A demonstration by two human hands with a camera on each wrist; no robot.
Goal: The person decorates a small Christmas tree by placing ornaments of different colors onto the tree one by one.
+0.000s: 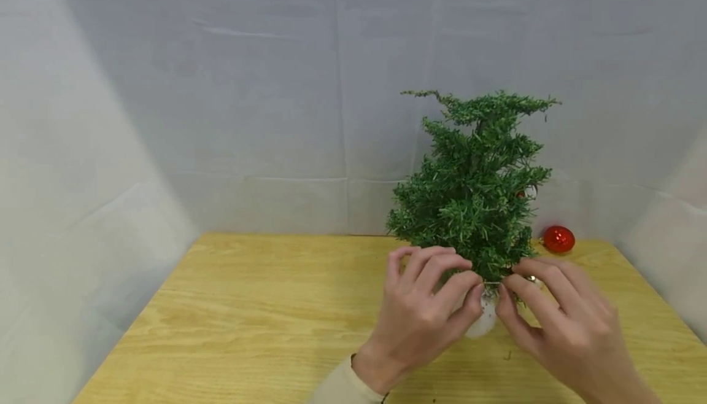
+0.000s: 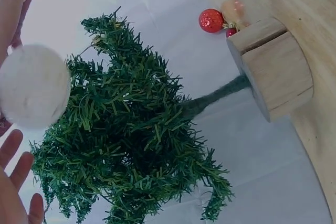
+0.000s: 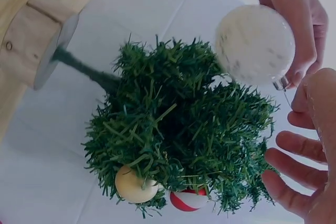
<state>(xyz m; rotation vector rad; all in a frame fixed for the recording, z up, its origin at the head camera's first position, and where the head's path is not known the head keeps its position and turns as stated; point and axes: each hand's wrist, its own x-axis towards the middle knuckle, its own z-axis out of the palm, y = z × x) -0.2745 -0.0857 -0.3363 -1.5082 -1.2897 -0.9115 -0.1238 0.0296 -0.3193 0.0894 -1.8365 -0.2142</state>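
Note:
A white, speckled ball ornament [image 3: 255,44] hangs from a thin string below both hands, in front of a small green artificial Christmas tree [image 1: 469,189]. In the head view the string [image 1: 491,282] stretches between the fingertips. My left hand [image 1: 431,303] pinches its left side, and my right hand [image 1: 563,306] pinches its right side. The right wrist view shows the silver cap [image 3: 281,83] with the string running up to the thumb. From the left wrist, the ornament [image 2: 34,86] covers part of the branches.
The tree stands on a round wooden base [image 2: 278,69]. A gold ball [image 3: 135,184] and a red-and-white ball [image 3: 189,199] hang among its branches. A shiny red ball [image 1: 559,239] lies at the back right of the wooden table [image 1: 248,306]. White cloth surrounds the table.

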